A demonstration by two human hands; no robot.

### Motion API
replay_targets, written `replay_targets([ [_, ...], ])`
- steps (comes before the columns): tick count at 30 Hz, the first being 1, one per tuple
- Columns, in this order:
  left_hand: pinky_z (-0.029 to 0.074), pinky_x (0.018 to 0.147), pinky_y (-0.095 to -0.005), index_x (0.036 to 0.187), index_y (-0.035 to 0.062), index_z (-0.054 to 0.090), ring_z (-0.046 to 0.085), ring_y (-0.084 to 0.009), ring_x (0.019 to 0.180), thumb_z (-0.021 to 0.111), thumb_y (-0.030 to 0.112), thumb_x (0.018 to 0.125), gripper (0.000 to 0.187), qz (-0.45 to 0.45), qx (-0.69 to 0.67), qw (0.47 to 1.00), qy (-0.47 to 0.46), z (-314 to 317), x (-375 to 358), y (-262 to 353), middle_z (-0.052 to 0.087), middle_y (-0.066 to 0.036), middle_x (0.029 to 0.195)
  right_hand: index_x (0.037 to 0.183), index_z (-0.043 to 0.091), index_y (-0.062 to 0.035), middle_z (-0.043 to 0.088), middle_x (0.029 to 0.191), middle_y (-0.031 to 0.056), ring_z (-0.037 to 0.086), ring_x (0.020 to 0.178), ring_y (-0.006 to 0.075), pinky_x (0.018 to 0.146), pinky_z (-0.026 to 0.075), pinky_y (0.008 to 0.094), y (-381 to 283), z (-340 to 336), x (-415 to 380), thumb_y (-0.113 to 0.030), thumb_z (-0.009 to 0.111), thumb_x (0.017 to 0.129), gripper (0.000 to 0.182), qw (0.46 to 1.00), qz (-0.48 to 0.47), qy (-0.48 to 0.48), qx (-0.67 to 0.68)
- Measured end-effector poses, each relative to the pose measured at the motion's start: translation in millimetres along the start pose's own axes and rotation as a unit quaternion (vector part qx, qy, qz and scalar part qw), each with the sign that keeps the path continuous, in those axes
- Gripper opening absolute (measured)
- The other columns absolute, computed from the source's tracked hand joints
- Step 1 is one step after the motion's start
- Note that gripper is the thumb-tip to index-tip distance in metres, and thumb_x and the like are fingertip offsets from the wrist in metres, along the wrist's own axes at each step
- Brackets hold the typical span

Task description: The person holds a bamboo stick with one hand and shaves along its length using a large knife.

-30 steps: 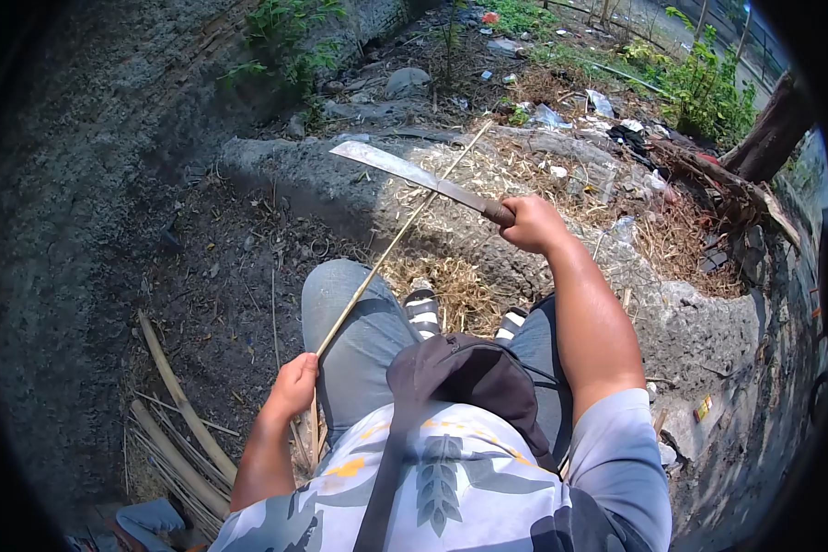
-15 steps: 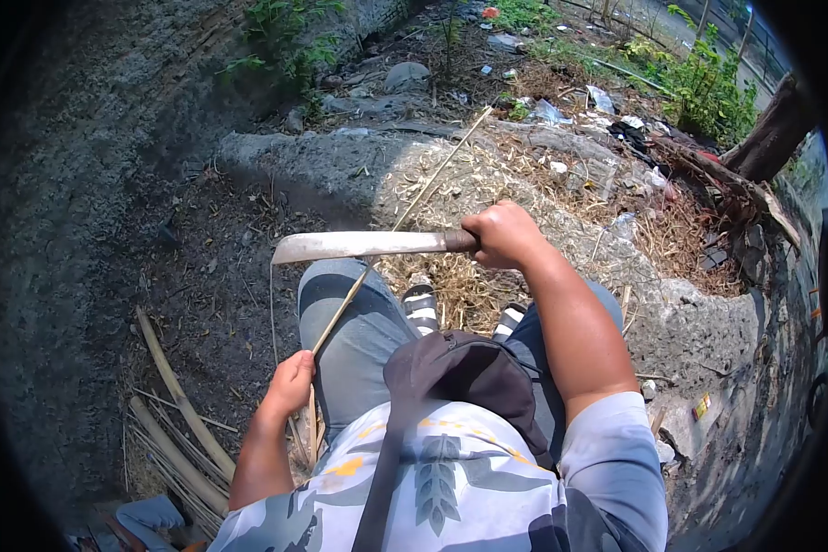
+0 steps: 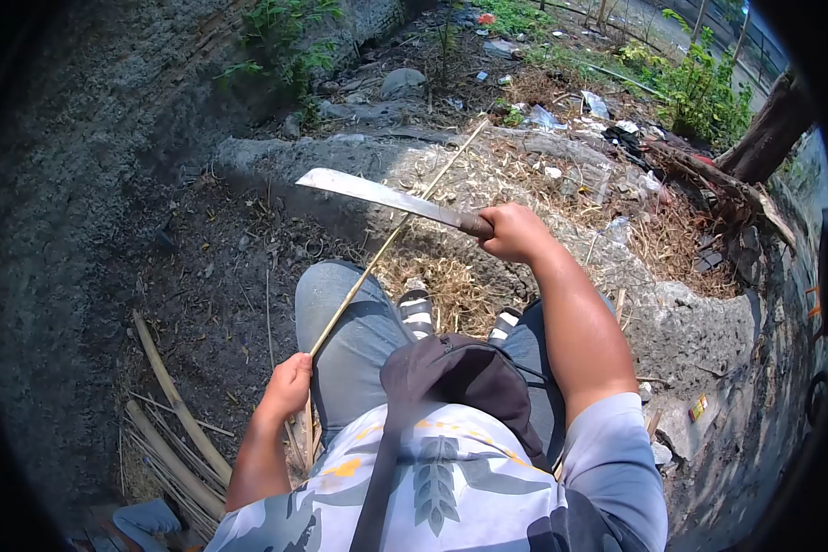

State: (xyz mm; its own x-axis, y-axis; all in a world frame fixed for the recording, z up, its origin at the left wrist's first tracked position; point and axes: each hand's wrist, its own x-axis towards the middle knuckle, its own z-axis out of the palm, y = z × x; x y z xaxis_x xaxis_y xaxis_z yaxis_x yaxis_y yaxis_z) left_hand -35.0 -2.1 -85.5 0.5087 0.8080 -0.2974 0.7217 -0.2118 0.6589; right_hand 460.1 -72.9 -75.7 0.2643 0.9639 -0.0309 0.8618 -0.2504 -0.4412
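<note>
So I'm sitting on the ground with my left hand [image 3: 288, 386] wrapped around the near end of a long thin bamboo strip [image 3: 386, 241], down by my left knee, and the strip runs up and away from that hand across my thigh, out over the stone ledge [image 3: 340, 156] in front. My right hand [image 3: 513, 232] is clenched tight on the handle of the machete [image 3: 386, 198], with the blade sticking out to the left of that fist and crossing just over the strip about halfway along it. Can't tell for sure if the edge is actually touching the bamboo or sitting a hair above it. Looks to me like I'm mid-shaving, thinning the strip down, and the next stroke needs the blade laid at a shallow angle and the left hand keeping that strip firmly pinned so it doesn't whip around. More bamboo sticks [image 3: 170, 414] lie just outside my left hand, and dry shavings [image 3: 446, 285] are piled below the right fist near my striped sandals [image 3: 419, 313]. No brand, label or readable writing anywhere on the blade or my shirt.
</note>
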Motion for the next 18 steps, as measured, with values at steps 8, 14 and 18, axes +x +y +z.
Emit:
replay_targets([
  [8, 0.046, 0.068, -0.0353, 0.090, -0.0005, 0.058, 0.051, -0.0168, 0.072, 0.043, 0.041, 0.113, 0.050, -0.021, -0.039, 0.999, -0.030, -2, 6, -15, 0.056, -0.006, 0.075, 0.085, 0.071, -0.0138, 0.074, 0.082, 0.0134, 0.072, 0.084, 0.0348, 0.081, 0.056, 0.0474, -36, 9, -5, -0.021, 0.075, 0.074, 0.014, 0.980, -0.168, 0.024, -0.108],
  [14, 0.047, 0.067, -0.0368, 0.091, 0.0004, 0.059, 0.052, -0.0176, 0.071, 0.044, 0.042, 0.112, 0.049, 0.004, 0.014, 1.000, -0.027, -6, 5, -10, 0.056, -0.007, 0.073, 0.096, 0.073, -0.0073, 0.074, 0.085, 0.0148, 0.073, 0.083, 0.0311, 0.077, 0.055, 0.0440, 52, -1, 5, -0.022, 0.071, 0.076, 0.025, 0.974, 0.170, -0.001, 0.148],
  [18, 0.048, 0.068, -0.0370, 0.092, 0.0001, 0.059, 0.053, -0.0178, 0.071, 0.044, 0.042, 0.112, 0.049, 0.014, 0.025, 0.999, -0.035, -9, 7, 2, 0.056, -0.007, 0.073, 0.100, 0.074, -0.0072, 0.075, 0.088, 0.0150, 0.073, 0.084, 0.0307, 0.079, 0.055, 0.0425, 53, 2, 5, -0.024, 0.071, 0.076, 0.029, 0.970, 0.202, 0.028, 0.135],
])
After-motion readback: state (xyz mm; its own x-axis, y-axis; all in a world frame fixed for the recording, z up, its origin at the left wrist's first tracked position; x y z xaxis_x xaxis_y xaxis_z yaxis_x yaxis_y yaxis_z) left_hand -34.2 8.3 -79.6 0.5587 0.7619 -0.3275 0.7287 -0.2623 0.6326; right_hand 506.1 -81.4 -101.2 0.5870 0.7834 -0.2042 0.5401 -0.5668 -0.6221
